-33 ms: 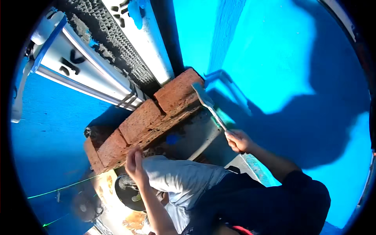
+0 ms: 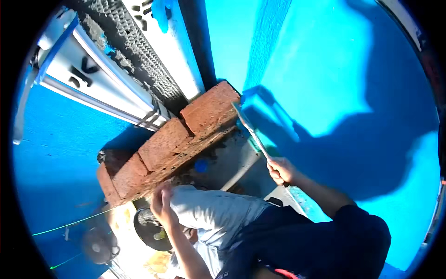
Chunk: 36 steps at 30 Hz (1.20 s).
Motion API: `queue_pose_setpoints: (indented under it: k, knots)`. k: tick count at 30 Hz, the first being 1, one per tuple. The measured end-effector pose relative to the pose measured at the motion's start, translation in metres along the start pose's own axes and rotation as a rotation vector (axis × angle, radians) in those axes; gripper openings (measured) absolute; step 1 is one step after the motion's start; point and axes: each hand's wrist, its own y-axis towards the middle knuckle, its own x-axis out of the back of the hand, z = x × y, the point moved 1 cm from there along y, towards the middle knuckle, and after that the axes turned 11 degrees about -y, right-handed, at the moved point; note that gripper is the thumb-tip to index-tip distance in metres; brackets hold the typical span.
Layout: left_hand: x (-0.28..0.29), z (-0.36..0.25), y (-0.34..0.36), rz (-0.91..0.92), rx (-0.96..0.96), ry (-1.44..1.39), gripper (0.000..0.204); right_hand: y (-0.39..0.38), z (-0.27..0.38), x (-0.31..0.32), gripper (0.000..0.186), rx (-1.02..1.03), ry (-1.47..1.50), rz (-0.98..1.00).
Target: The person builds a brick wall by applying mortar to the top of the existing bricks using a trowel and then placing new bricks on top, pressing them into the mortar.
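My right hand [image 2: 281,171] is closed round the handle of a trowel [image 2: 251,129]. Its blade, turned nearly edge-on, is close to the lower side of the far right brick [image 2: 211,107]; whether they touch I cannot tell. This brick belongs to a short course of red bricks, with a middle brick [image 2: 166,143] and a near left brick [image 2: 131,176] along the same row. Just below the near left end hangs my left hand [image 2: 162,207], empty, fingers loosely stretched and their tips blurred. Wet-looking mortar [image 2: 179,156] shows along the bricks' lower side.
Below my left forearm stands a black bucket [image 2: 151,230] with a green-handled tool in it. A green string line [image 2: 74,224] runs to the bricks' left end. White metal frame profiles [image 2: 100,76] rise behind the bricks. A blue wall [image 2: 320,65] borders the right side.
The trowel's blade has turned from showing its flat side to nearly edge-on, and swung slightly right. My left hand has dropped a little away from the bricks.
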Motion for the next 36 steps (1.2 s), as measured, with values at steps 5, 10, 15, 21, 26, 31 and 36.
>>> queue_pose_setpoints:
  k: [5,10,15,21,26,31,36]
  knots:
    - [0.029,0.027,-0.092,0.003,0.197,-0.18,0.023,-0.001,-0.008,0.01,0.045,-0.08,0.333,0.157]
    - [0.055,0.053,-0.125,-0.076,0.252,-0.3,0.024,-0.003,0.018,0.013,0.043,-0.062,0.36,0.197]
    - [0.058,0.058,-0.136,-0.15,0.214,-0.355,0.026,0.004,0.021,0.016,0.043,-0.115,0.395,0.28]
    - [0.064,0.065,-0.139,-0.169,0.232,-0.346,0.025,0.005,0.019,0.018,0.043,-0.077,0.376,0.291]
    - [0.061,0.066,-0.135,-0.162,0.22,-0.389,0.025,0.007,0.019,0.023,0.043,-0.079,0.385,0.326]
    - [0.061,0.067,-0.133,-0.165,0.21,-0.359,0.025,0.002,0.025,0.02,0.043,-0.088,0.344,0.294]
    - [0.053,0.049,-0.124,-0.109,0.153,-0.304,0.025,-0.007,0.073,0.007,0.044,-0.02,0.202,0.227]
